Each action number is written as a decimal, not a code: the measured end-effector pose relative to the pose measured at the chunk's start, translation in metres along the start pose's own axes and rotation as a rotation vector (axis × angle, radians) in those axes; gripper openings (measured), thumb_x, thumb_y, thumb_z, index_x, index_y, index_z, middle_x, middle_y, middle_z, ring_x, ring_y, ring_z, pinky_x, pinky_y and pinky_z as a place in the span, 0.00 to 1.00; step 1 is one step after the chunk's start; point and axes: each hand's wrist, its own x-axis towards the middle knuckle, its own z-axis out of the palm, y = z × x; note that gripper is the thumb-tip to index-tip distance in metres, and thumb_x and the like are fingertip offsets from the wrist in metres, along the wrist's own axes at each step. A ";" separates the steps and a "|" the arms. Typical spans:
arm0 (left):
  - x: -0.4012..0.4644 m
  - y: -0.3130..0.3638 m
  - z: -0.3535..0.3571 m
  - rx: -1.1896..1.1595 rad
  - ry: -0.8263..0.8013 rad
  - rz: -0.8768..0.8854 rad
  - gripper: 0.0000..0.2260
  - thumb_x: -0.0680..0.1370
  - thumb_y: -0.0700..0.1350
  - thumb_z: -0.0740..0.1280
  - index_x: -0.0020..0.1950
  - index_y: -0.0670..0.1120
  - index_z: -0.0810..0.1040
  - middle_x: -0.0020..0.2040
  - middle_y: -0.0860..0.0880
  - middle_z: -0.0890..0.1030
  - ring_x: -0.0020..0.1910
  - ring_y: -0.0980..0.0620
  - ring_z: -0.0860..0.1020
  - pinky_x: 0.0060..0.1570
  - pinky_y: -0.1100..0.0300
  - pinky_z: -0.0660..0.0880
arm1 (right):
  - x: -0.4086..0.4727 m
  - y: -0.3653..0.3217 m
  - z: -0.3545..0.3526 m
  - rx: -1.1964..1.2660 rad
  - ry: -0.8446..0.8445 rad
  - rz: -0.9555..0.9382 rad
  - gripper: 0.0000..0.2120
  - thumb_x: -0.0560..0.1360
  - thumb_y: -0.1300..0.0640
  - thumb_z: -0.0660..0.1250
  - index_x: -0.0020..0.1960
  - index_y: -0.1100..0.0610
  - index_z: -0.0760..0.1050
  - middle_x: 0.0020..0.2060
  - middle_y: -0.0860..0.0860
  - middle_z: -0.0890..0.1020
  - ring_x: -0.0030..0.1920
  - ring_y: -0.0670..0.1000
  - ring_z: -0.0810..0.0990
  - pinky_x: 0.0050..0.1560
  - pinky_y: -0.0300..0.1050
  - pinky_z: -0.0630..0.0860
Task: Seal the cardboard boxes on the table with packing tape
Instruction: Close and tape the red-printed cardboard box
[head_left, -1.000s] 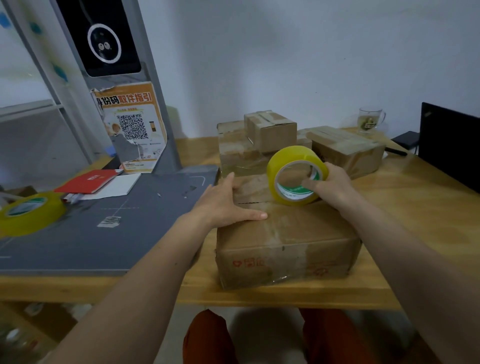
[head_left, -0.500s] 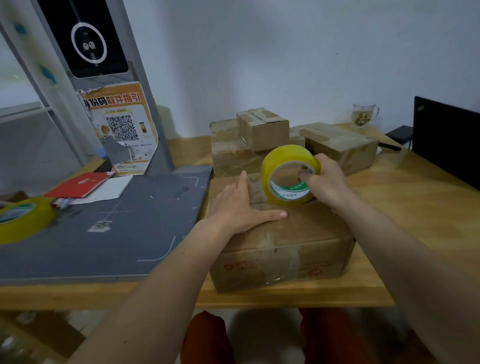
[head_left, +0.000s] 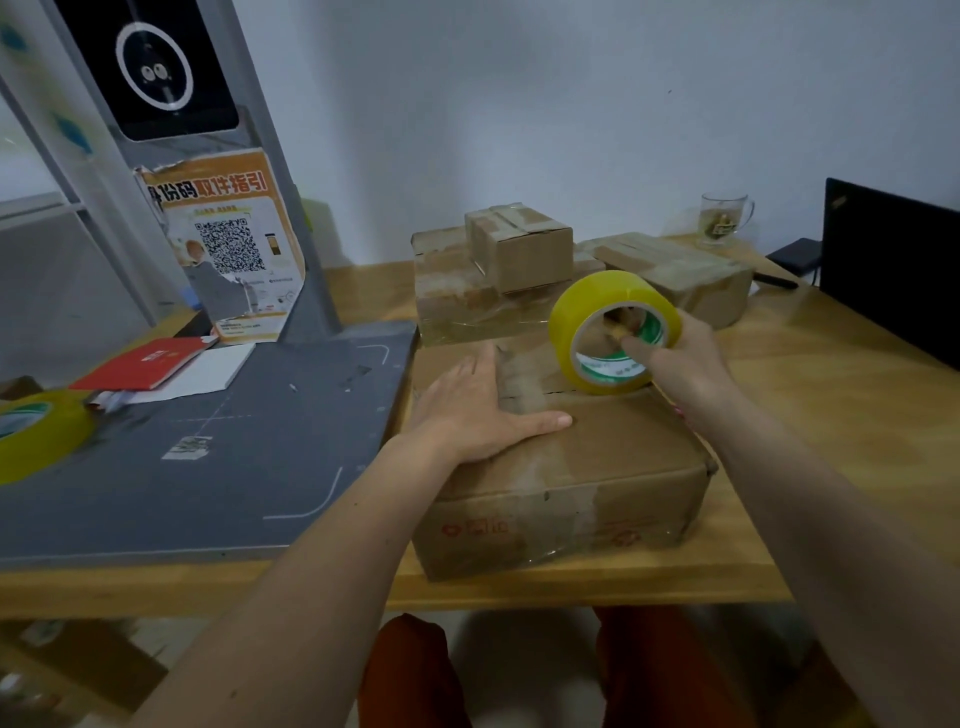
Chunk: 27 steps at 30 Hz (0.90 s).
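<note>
A wide brown cardboard box (head_left: 597, 467) lies at the near edge of the wooden table (head_left: 841, 415). My left hand (head_left: 478, 410) rests flat on its top left, fingers spread, pressing down. My right hand (head_left: 680, 364) grips a yellow roll of packing tape (head_left: 613, 332), held on edge against the box top near the flap seam, with a finger inside the core. Behind it stand a flat box (head_left: 457, 296), a small box (head_left: 524, 249) stacked on top, and another box (head_left: 685, 275) to the right.
A grey mat (head_left: 208, 457) covers the table's left side, with a second yellow tape roll (head_left: 36, 436), a red booklet (head_left: 145, 361) and a grey stand carrying a QR poster (head_left: 228, 249). A glass mug (head_left: 724, 218) and a black laptop (head_left: 893, 265) sit at the right.
My right hand has shifted the tape roll a little to the right along the box top. My left hand stays flat on the box. The view has drifted slightly.
</note>
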 end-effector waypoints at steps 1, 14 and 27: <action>0.000 0.000 0.000 0.004 -0.005 -0.003 0.60 0.58 0.83 0.59 0.81 0.51 0.50 0.80 0.50 0.58 0.78 0.48 0.59 0.74 0.48 0.61 | 0.000 -0.002 -0.001 -0.025 -0.007 -0.024 0.11 0.76 0.59 0.69 0.56 0.61 0.77 0.51 0.58 0.81 0.53 0.58 0.79 0.55 0.56 0.77; -0.003 0.003 -0.004 0.019 -0.026 -0.037 0.62 0.56 0.84 0.57 0.81 0.50 0.49 0.81 0.51 0.55 0.79 0.48 0.57 0.74 0.47 0.58 | 0.011 -0.006 -0.036 -0.409 0.190 -0.252 0.23 0.74 0.67 0.60 0.65 0.51 0.73 0.58 0.57 0.79 0.59 0.62 0.74 0.52 0.53 0.72; 0.000 0.002 -0.004 0.154 -0.115 -0.022 0.65 0.54 0.85 0.46 0.82 0.48 0.46 0.82 0.49 0.47 0.81 0.50 0.48 0.77 0.49 0.49 | 0.013 -0.011 -0.039 -0.451 0.104 -0.361 0.17 0.73 0.68 0.62 0.59 0.56 0.74 0.51 0.56 0.78 0.51 0.59 0.74 0.47 0.51 0.70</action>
